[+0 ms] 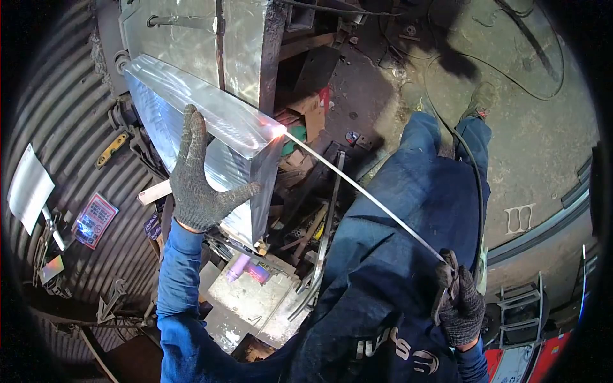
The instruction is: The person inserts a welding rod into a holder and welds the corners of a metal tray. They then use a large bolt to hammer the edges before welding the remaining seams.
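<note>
Corrugated metal lines the left hand's outer side; a stained floor spreads ahead of the right. Beneath the open, spread left hand lies a shiny box; whether they touch is unclear. Well apart from it, the gloved right hand clamps a holder, its rod reaching a glow at the box's edge, between and ahead of both hands.
</note>
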Available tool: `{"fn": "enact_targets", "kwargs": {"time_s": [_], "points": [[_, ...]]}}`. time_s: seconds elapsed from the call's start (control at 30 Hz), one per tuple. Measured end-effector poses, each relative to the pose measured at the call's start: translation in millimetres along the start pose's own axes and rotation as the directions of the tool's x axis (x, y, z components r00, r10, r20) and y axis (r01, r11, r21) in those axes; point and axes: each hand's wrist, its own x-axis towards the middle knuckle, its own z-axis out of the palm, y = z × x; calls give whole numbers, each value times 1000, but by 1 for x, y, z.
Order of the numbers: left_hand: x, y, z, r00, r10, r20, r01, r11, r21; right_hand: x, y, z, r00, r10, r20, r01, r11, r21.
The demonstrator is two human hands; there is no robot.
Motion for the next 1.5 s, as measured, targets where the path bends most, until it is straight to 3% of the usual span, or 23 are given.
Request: {"fn": "enact_targets", "kwargs": {"time_s": [0.17,0.27,0.47,0.5,0.53,0.6,0.63,0.67,0.73,0.8,0.83,0.87,0.9,1.0,1.07,1.17,1.37,1.5], "points": [[-1,0,-2,999,-9,33,8,999,40,-1,-2,-1,999,49,11,-50,998,27],[-2,-1,1,999,-42,16,42,998,-54,0,-2,-1,999,40,17,-40,999,-26],[3,6,-1,1000,14,23,-17,990,140,-4,9,4,999,15,-30,-17,996,-84],[2,7,3,999,-37,2,37,995,96,-1,1,4,999,34,-42,-36,998,-57],[2,6,2,1000,-25,8,24,996,83,-2,7,7,995,-49,-83,41,995,-94],[1,4,-1,1000,1,19,-2,998,57,-3,10,6,999,-11,-42,3,981,-195],[3,3,-1,997,78,13,-79,983,168,0,5,6,997,-40,-62,28,985,-172],[2,3,-1,1000,4,21,-5,999,36,3,-2,6,994,-66,-84,53,987,-149],[4,-3,0,998,65,-10,-65,998,26,6,5,5,993,-113,13,112,945,-309],[2,-6,3,992,118,-38,-117,993,13,5,0,8,995,-71,-74,48,959,-279],[2,-3,2,998,62,-29,-62,998,-21,3,5,10,992,-72,-103,45,968,-245],[3,-2,0,993,115,-13,-113,991,73,2,10,12,988,-73,-133,43,976,-211],[1,-1,0,997,79,-5,-78,995,54,7,-4,12,990,-47,-137,31,993,-115],[3,4,-2,999,35,-2,-34,998,60,2,7,14,982,-92,-165,59,979,-194],[3,5,-2,999,31,-8,-31,998,46,-4,17,11,987,-109,-118,68,949,-307],[1,0,0,1000,24,-17,-24,1000,-4,-1,0,4,999,6,-54,-17,977,-213],[0,0,1,1000,-13,-9,13,1000,12,1,-7,-1,997,78,3,-77,996,-54],[0,1,0,1000,-10,-4,10,1000,22,-4,2,2,999,52,-15,-53,994,-94]]}}
